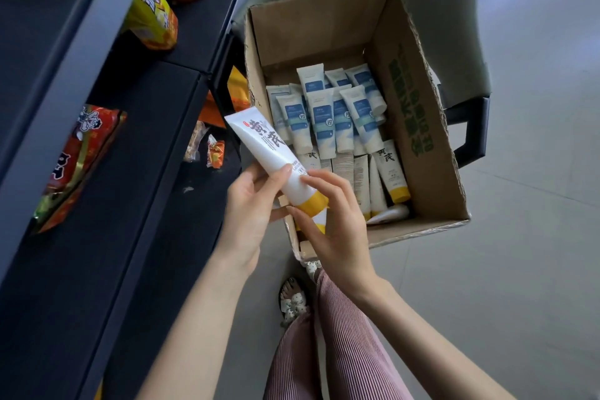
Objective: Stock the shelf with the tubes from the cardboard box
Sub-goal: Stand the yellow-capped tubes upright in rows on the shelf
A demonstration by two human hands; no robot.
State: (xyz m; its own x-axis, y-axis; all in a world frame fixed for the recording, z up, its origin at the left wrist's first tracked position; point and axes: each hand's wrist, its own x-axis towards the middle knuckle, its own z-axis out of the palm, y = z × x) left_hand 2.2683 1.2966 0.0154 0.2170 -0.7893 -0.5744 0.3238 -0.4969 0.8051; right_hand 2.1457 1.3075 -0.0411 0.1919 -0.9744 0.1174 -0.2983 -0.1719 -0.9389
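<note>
A white tube with a yellow cap point(269, 153) and black characters is held between both hands, just left of the cardboard box point(418, 127). My left hand point(250, 208) grips its middle from below, thumb on the front. My right hand point(328, 221) curls round its yellow cap end. Inside the box lie several more tubes: blue-and-white ones point(328, 114) on top, white ones with yellow caps point(389, 172) beneath. The dark shelf point(136, 172) runs along the left.
Snack bags lie on the shelf: a red one point(78, 159), yellow ones point(149, 10) on the upper level, small wrapped sweets point(207, 146). The box sits on a grey floor beside a dark stool point(470, 127). My striped trousers and sandalled foot point(292, 299) show below.
</note>
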